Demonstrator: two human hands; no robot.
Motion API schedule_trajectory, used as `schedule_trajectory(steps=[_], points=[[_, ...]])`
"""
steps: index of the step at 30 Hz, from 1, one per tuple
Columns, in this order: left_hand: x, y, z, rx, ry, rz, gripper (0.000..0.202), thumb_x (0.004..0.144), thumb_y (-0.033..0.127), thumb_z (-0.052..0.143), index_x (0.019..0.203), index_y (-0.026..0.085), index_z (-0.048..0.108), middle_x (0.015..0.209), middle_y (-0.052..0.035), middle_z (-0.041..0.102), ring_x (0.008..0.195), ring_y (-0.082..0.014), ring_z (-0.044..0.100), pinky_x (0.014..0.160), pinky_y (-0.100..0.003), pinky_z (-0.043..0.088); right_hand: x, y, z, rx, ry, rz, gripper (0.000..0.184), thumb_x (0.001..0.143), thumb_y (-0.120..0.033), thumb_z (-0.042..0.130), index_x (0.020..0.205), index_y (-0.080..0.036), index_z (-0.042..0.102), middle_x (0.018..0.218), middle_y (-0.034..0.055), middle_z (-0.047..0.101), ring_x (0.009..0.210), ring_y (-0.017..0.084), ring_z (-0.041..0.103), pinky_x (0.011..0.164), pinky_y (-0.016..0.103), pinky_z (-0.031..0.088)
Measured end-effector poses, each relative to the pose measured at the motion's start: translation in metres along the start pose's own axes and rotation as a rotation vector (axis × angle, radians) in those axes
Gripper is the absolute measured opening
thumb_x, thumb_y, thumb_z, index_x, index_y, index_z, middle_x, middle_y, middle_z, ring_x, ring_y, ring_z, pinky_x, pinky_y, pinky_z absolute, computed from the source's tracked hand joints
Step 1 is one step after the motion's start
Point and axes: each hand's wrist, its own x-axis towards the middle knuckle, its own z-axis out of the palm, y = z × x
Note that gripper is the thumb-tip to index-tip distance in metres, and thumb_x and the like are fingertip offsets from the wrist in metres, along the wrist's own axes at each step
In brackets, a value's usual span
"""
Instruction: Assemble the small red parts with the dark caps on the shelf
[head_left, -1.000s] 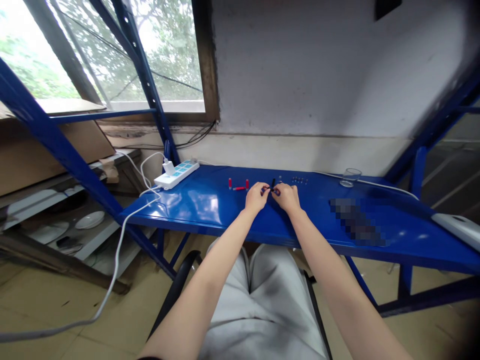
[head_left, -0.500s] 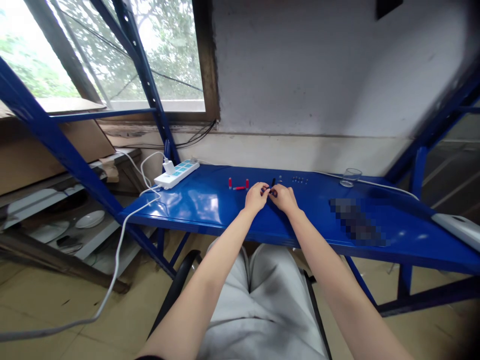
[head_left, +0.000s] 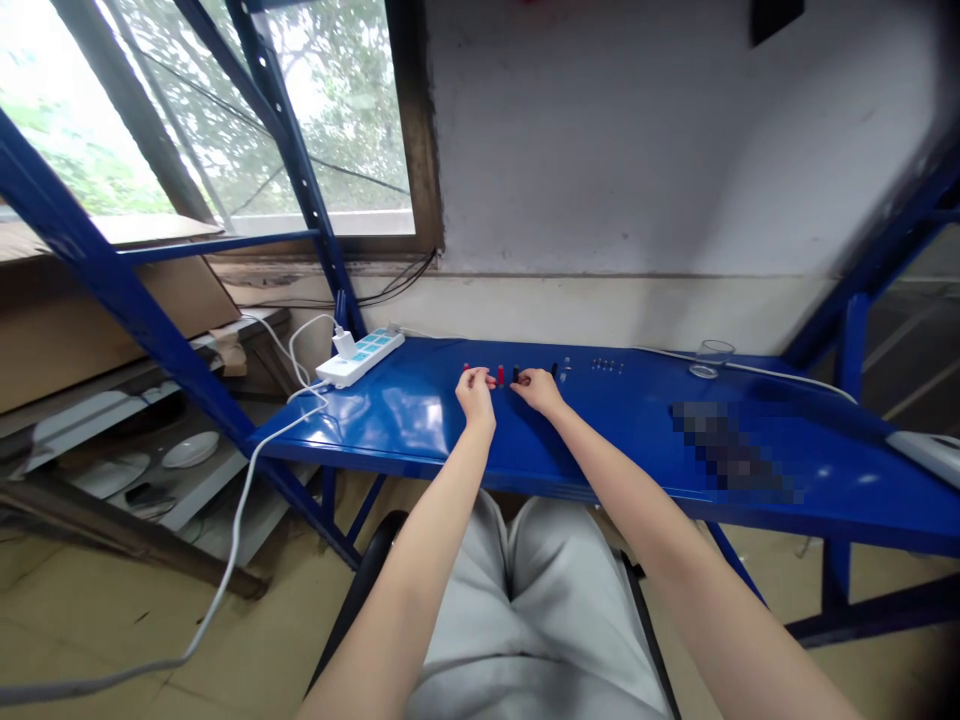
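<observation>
My left hand [head_left: 477, 398] is over the blue tabletop with its fingers pinched at a small red cylinder that mostly hides behind them. Two more small red cylinders stand close by: one red cylinder [head_left: 501, 375] just right of the fingers, the other red cylinder [head_left: 466, 367] partly covered behind the hand. My right hand [head_left: 540, 390] has its fingertips closed on a small black cylinder [head_left: 516, 373], which is upright at the table surface. Behind that hand stands a second black cylinder [head_left: 555, 370], and small clear pieces [head_left: 566, 368] lie beside it.
Several tiny pieces [head_left: 607, 366] lie in rows to the right. A clear glass [head_left: 711, 360] and a white cable are at the back right. A pixelated dark object [head_left: 731, 455] lies nearer. A white power strip [head_left: 360, 358] sits at the table's left end.
Both hands were together at a dark piece; they have moved left and apart. My left hand now covers the lying red cylinder, and a black cylinder is at my right fingertips.
</observation>
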Motion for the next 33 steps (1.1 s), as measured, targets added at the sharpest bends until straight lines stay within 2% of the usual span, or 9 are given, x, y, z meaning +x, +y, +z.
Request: schedule_trajectory(steps=[7,13,17,19,22,25,29,33], points=[[-0.003,0.001,0.001,-0.026,0.001,-0.026,0.011,0.069,0.021,0.047,0.069,0.013,0.056,0.056,0.0012,0.053,0.051,-0.0069,0.049,0.050,-0.018,0.037,0.006,0.007,0.010,0.001,-0.020,0.055,0.014,0.069,-0.029,0.064,0.076,-0.017,0.068,0.077,0.0050,0.068,0.072,0.017,0.061,0.062,0.023,0.042],[-0.003,0.003,0.001,-0.005,0.000,-0.022,0.011,0.069,0.020,0.047,0.068,0.013,0.055,0.055,0.0016,0.053,0.050,-0.0073,0.050,0.050,-0.019,0.038,0.005,-0.002,0.005,-0.044,-0.066,0.070,0.018,0.069,-0.029,0.065,0.082,-0.016,0.069,0.078,0.0055,0.068,0.073,0.016,0.062,0.063,0.023,0.043],[-0.005,0.003,0.001,0.046,-0.028,0.015,0.011,0.071,0.021,0.047,0.067,0.014,0.055,0.055,0.0016,0.053,0.051,-0.0078,0.051,0.053,-0.020,0.041,-0.003,0.000,-0.008,-0.089,-0.081,0.040,0.023,0.071,-0.027,0.064,0.091,-0.016,0.068,0.081,0.0065,0.068,0.076,0.017,0.062,0.065,0.023,0.043],[-0.009,0.003,0.003,0.110,-0.084,0.083,0.012,0.072,0.022,0.047,0.066,0.015,0.054,0.056,0.0016,0.053,0.054,-0.0082,0.051,0.055,-0.020,0.042,-0.008,0.010,-0.020,-0.100,-0.056,0.056,0.019,0.073,-0.031,0.060,0.084,-0.018,0.068,0.080,0.0068,0.068,0.078,0.018,0.062,0.067,0.024,0.044],[-0.018,0.003,0.005,0.223,-0.204,0.202,0.015,0.076,0.025,0.047,0.066,0.016,0.054,0.057,0.0015,0.054,0.055,-0.0084,0.051,0.057,-0.020,0.042,-0.013,0.034,-0.041,-0.151,-0.019,0.164,0.018,0.074,-0.034,0.058,0.072,-0.019,0.068,0.076,0.0079,0.068,0.076,0.021,0.063,0.064,0.027,0.043],[-0.029,0.005,0.007,0.342,-0.325,0.345,0.013,0.077,0.023,0.047,0.067,0.017,0.055,0.060,0.0009,0.056,0.056,-0.0090,0.051,0.059,-0.021,0.042,-0.010,0.061,-0.054,-0.160,0.058,0.287,0.026,0.070,-0.039,0.062,0.084,-0.017,0.067,0.084,0.0098,0.068,0.080,0.023,0.063,0.064,0.029,0.044],[-0.038,0.005,0.007,0.520,-0.495,0.520,0.017,0.078,0.023,0.046,0.065,0.018,0.055,0.061,-0.0001,0.056,0.057,-0.0104,0.051,0.060,-0.022,0.041,0.001,0.078,-0.054,-0.161,0.059,0.392,0.052,0.062,-0.048,0.067,0.102,-0.016,0.062,0.098,0.0133,0.066,0.093,0.028,0.060,0.073,0.034,0.045],[-0.043,0.004,0.007,0.648,-0.631,0.580,0.023,0.080,0.025,0.046,0.060,0.018,0.054,0.056,0.0000,0.054,0.053,-0.0103,0.048,0.056,-0.022,0.037,0.009,0.070,-0.048,-0.186,0.034,0.452,0.056,0.058,-0.052,0.069,0.103,-0.018,0.062,0.103,0.0123,0.065,0.102,0.029,0.058,0.083,0.040,0.041]])
